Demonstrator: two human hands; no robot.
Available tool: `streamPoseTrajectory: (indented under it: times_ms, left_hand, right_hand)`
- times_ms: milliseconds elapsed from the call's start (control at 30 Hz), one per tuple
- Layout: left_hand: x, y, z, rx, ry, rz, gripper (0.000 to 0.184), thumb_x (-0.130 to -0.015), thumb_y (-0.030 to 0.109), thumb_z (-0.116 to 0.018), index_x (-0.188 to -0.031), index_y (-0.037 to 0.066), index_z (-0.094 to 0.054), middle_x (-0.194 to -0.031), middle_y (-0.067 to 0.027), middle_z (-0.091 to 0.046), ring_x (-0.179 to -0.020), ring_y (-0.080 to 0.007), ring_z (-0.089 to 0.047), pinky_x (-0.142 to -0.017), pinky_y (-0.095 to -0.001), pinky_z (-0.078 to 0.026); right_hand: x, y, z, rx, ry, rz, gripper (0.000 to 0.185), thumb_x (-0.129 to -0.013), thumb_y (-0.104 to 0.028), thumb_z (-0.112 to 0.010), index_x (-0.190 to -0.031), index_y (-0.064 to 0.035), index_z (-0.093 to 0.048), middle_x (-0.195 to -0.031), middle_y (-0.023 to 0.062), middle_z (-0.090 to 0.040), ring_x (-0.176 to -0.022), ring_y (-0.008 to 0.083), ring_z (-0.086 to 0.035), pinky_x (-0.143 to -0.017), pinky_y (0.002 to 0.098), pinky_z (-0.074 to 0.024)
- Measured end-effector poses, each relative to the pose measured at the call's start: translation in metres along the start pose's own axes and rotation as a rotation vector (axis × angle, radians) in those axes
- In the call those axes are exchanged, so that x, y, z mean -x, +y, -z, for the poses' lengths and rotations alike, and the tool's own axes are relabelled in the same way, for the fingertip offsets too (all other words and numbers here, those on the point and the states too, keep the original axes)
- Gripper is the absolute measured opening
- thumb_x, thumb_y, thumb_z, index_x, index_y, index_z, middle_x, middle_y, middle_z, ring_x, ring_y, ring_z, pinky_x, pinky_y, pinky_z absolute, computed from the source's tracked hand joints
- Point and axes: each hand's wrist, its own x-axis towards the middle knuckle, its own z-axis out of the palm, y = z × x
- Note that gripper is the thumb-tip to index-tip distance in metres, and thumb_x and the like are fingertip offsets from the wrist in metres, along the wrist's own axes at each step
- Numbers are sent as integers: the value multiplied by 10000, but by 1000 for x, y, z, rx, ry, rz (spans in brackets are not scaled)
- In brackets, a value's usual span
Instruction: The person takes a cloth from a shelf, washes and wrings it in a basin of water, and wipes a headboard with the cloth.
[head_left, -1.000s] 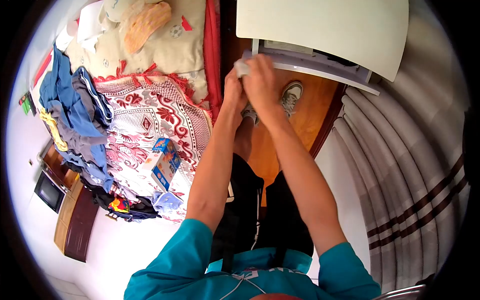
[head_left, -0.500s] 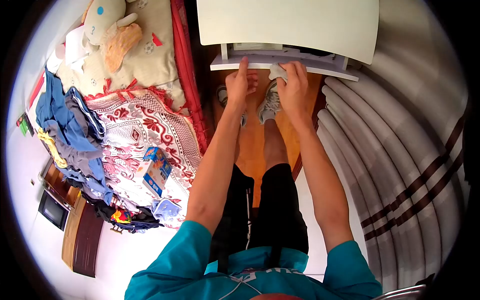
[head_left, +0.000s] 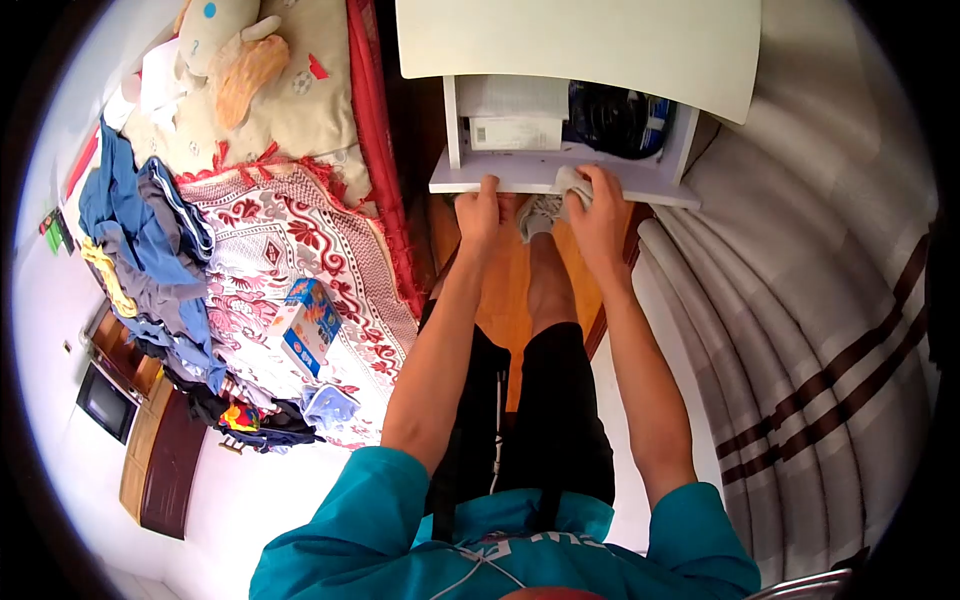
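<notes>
A white drawer (head_left: 500, 180) stands pulled out from under a white desktop (head_left: 580, 40). At the left part of its front edge, my left hand (head_left: 480, 215) is closed on the panel, thumb on top and fingers curled below, partly hidden. My right hand (head_left: 598, 215) grips a crumpled light grey cloth (head_left: 572, 183) against the right part of the same edge. Inside the drawer lie a white box with a barcode label (head_left: 515, 134), white papers (head_left: 512, 97) and a shiny black bundle (head_left: 612, 118).
On the left, a bed carries a red-and-white patterned blanket (head_left: 290, 235), a blue-and-orange box (head_left: 308, 325), piled clothes (head_left: 150, 240) and a plush toy (head_left: 215, 40). Grey curtains (head_left: 760, 300) hang on the right. My legs and shoes are below the drawer.
The drawer has slid out toward me, bringing its contents into view. Both hands have moved back with its front edge, the cloth still in my right hand.
</notes>
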Motion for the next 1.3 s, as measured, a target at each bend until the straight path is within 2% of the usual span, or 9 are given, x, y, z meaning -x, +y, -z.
streamPoseTrajectory:
  times_ms: [200,400,467,600,800,867,967,1133,1300]
  left_hand:
    - [2,-3,-2,47,26,32,426,-952,334,-615,-755,-36,-687,-610,-61,-602,-492,-160,-515,-502,-303,-410]
    - [-2,-22,22,12,-52,-181,531,-1041,382,-547,-743,-31,-697,-612,-51,-626,-514,-110,-527,-493,-267,-406]
    - [1,-24,31,130,-19,-183,542,-1052,398,-529,-760,-26,-697,-624,-43,-628,-522,-102,-525,-503,-260,-405]
    - [-2,-24,45,236,48,-183,561,-1081,424,-474,-814,-17,-693,-677,-28,-639,-563,-80,-528,-532,-245,-408]
    - [-14,-31,55,243,-20,-245,516,-1062,411,-533,-821,-18,-688,-695,-27,-639,-585,-74,-529,-541,-235,-408]
    - [-13,-27,54,263,5,-234,509,-1053,408,-556,-811,-21,-685,-679,-23,-632,-574,-74,-523,-534,-235,-405]
    - [-12,-19,51,185,21,-232,504,-1040,402,-586,-781,-20,-678,-668,-23,-630,-567,-73,-523,-523,-240,-404]
    - [-13,-28,46,161,68,-244,496,-1044,393,-587,-792,-26,-674,-694,-38,-645,-584,-80,-539,-537,-249,-411]
    - [-8,-35,35,215,141,-290,489,-1062,374,-546,-804,-30,-645,-671,-17,-588,-593,-77,-508,-548,-241,-395]
  right_hand:
    - [13,-16,-20,-74,-77,13,291,-805,1,-673,-1091,12,-615,-1070,186,-624,-1010,395,-597,-873,456,-493]
    - [-20,-59,-55,-228,-67,107,244,-788,27,-667,-1029,20,-633,-1005,160,-638,-976,374,-607,-839,448,-507]
    - [-38,-64,-82,-240,-25,306,232,-768,38,-667,-999,20,-646,-998,147,-635,-967,363,-597,-837,450,-506]
    - [-62,-62,-132,-97,-170,389,232,-752,32,-680,-980,-8,-688,-991,123,-628,-995,336,-583,-860,436,-522]
    - [-55,-53,-138,58,-405,409,238,-792,39,-624,-1008,-8,-712,-976,123,-605,-1030,326,-588,-878,432,-538]
    - [-68,-49,-141,56,-390,477,242,-786,40,-628,-1009,-5,-713,-963,119,-600,-1012,331,-589,-865,438,-537]
    - [-91,-58,-141,-45,-143,516,227,-779,52,-629,-987,4,-706,-955,139,-598,-954,352,-591,-849,446,-528]
    - [-63,-39,-143,-177,-271,407,283,-748,114,-638,-1003,9,-702,-958,145,-604,-972,370,-592,-856,445,-506]
    - [-39,-35,-106,-269,-115,232,327,-737,100,-692,-1054,18,-685,-981,150,-608,-974,359,-603,-834,429,-509]
